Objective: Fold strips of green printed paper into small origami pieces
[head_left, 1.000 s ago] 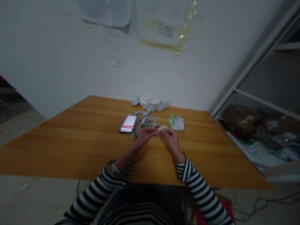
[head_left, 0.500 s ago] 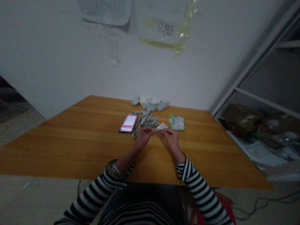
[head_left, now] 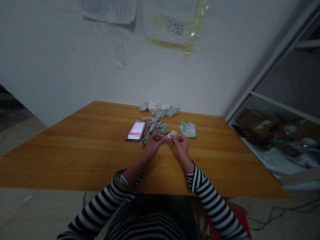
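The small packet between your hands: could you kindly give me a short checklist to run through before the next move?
1. Right hand grip on the packet: ok, the fingers pinch it.
2. Left hand grip on the packet: cannot tell, the fingertips reach it but the contact is too small to see.
3. Folded wrappers away from the left hand: not ok, one lies right beside it.
4. Phone apart from the hands: ok, it lies flat on the table, beyond the left hand.
5. Green sachet apart from the packet: ok, a small gap shows.
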Motion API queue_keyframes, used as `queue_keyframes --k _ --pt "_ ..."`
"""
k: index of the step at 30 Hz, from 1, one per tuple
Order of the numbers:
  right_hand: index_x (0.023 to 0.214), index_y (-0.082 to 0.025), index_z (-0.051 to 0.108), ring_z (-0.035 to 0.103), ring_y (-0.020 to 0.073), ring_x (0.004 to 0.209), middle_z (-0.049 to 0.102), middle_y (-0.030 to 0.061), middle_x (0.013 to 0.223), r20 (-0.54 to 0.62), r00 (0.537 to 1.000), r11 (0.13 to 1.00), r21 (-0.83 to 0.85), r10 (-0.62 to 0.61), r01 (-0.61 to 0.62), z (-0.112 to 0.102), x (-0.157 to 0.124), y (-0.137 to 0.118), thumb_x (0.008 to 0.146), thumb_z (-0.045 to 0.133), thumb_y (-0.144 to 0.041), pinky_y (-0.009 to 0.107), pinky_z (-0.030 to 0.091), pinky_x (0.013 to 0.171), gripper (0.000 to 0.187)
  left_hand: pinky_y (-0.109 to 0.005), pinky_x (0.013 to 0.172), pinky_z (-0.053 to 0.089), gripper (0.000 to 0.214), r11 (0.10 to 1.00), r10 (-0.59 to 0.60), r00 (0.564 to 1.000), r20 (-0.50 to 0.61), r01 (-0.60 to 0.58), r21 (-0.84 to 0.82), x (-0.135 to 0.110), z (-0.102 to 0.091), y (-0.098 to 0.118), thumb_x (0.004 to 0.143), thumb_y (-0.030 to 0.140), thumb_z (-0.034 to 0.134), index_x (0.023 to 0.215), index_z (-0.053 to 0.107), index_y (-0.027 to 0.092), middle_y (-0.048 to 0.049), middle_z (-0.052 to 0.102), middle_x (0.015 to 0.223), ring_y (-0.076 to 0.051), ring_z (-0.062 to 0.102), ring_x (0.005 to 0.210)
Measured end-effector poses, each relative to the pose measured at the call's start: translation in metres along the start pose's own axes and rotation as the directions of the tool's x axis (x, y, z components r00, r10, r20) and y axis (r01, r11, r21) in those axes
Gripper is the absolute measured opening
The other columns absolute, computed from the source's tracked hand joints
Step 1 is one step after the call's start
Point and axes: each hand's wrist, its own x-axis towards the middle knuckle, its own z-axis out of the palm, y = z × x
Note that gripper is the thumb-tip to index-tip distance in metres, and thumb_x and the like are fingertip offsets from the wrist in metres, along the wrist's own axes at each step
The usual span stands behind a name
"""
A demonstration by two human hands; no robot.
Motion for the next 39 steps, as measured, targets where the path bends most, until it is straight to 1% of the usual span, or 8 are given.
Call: queue_keyframes --k 6,15,21,23,26,29,33,39 --pt "0.065 -0.02 0.05 0.054 0.0094 0.044 0.062 -0.0041 0.053 -0.016 1.0 1.0 0.016 -0.003 0.003 0.0 0.001 0.005 0.069 0.075 -0.044 0.02 0.041 0.044 0.035 -0.04 0.074 0.06 0.043 0.997 -0.027 1.0 -0.002 0.026 -0.074 0.0 0.001 0.0 0.058 0.038 0.085 0.082 0.057 0.017 -0.0027 0.075 0.07 -0.022 0.073 0.068" --pt "0.07 -0.021 0.046 0.053 0.0087 0.041 0.059 -0.0065 0.051 -0.047 0.999 0.999 0.027 -0.015 0.016 0.005 -0.001 -0.001 0.068 0.075 -0.044 0.019 0.04 0.042 0.037 -0.033 0.074 0.057 0.046 0.991 -0.044 0.999 0.031 0.048 -0.127 -0.001 0.003 0.001 0.055 0.033 0.087 0.088 0.059 0.016 0.0019 0.072 0.065 -0.016 0.07 0.064" --pt "0.09 -0.021 0.053 0.052 0.0082 0.045 0.057 -0.0093 0.057 -0.053 0.998 1.0 -0.006 -0.03 0.03 -0.003 0.005 0.003 0.069 0.076 -0.035 0.017 0.039 0.043 0.034 -0.031 0.073 0.055 0.047 0.991 -0.094 0.984 0.154 0.107 -0.08 0.001 -0.002 -0.002 0.057 0.036 0.086 0.095 0.066 0.014 -0.0029 0.074 0.073 -0.018 0.07 0.069" --pt "0.097 -0.021 0.054 0.055 0.0092 0.05 0.062 -0.0067 0.065 -0.02 0.999 0.999 -0.027 -0.033 0.032 -0.005 0.006 0.004 0.069 0.075 -0.032 0.018 0.042 0.046 0.037 -0.028 0.065 0.054 0.045 0.99 -0.122 0.97 0.212 0.134 -0.045 0.002 -0.002 -0.004 0.062 0.041 0.082 0.095 0.069 0.013 -0.0041 0.073 0.072 -0.016 0.068 0.062" --pt "0.103 -0.021 0.056 0.056 0.0104 0.054 0.063 -0.0049 0.069 0.062 0.997 0.995 -0.079 -0.049 0.054 -0.006 0.006 0.004 0.071 0.073 -0.028 0.019 0.042 0.049 0.037 -0.022 0.05 0.046 0.036 0.989 -0.146 0.947 0.285 0.145 0.025 0.001 -0.003 -0.006 0.07 0.046 0.075 0.08 0.07 0.011 -0.0019 0.067 0.057 -0.01 0.058 0.046" --pt "0.106 -0.021 0.055 0.056 0.0114 0.058 0.062 -0.0033 0.074 0.124 0.99 0.994 -0.078 -0.062 0.072 -0.004 0.003 0.005 0.075 0.069 -0.028 0.02 0.043 0.052 0.035 -0.019 0.045 0.04 0.035 0.991 -0.132 0.94 0.316 0.114 0.075 0.001 -0.004 -0.006 0.072 0.045 0.073 0.069 0.067 0.011 0.0007 0.061 0.049 -0.008 0.052 0.04" --pt "0.108 -0.021 0.054 0.057 0.012 0.062 0.063 -0.0012 0.081 0.172 0.983 0.995 -0.054 -0.067 0.078 -0.003 0.001 0.006 0.078 0.067 -0.033 0.021 0.044 0.055 0.034 -0.02 0.046 0.041 0.036 0.994 -0.089 0.943 0.321 0.062 0.094 0.001 -0.006 -0.004 0.074 0.046 0.072 0.082 0.069 0.012 0.0013 0.062 0.05 -0.009 0.054 0.042" --pt "0.13 -0.022 0.043 0.047 0.0109 0.042 0.055 -0.0072 0.053 0.298 0.954 0.999 0.026 0.03 -0.039 -0.011 0.005 0.004 0.086 0.058 -0.045 0.021 0.038 0.045 0.051 -0.022 0.048 0.044 0.045 0.997 -0.051 0.951 0.305 0.03 0.075 0.004 -0.008 -0.004 0.078 0.051 0.064 0.098 0.068 0.011 -0.001 0.065 0.056 -0.012 0.057 0.045"
